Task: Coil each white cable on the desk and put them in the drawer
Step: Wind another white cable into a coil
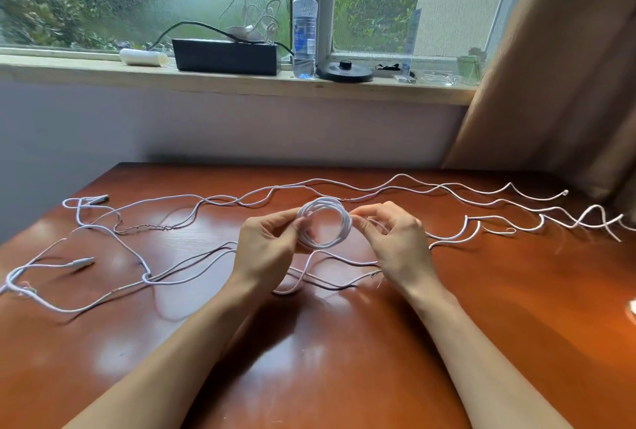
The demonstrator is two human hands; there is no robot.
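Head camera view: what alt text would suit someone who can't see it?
The left hand and right hand pinch opposite sides of a small coil of white cable above a reddish wooden desk. Loose white cables sprawl across the desk; a water bottle and black box stand on the windowsill behind.

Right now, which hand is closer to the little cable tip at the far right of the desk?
Right. The right hand, pinching the coil, sits nearer; the cable tip lies off to its right. The left hand holds the coil's other side, farther from the tip.
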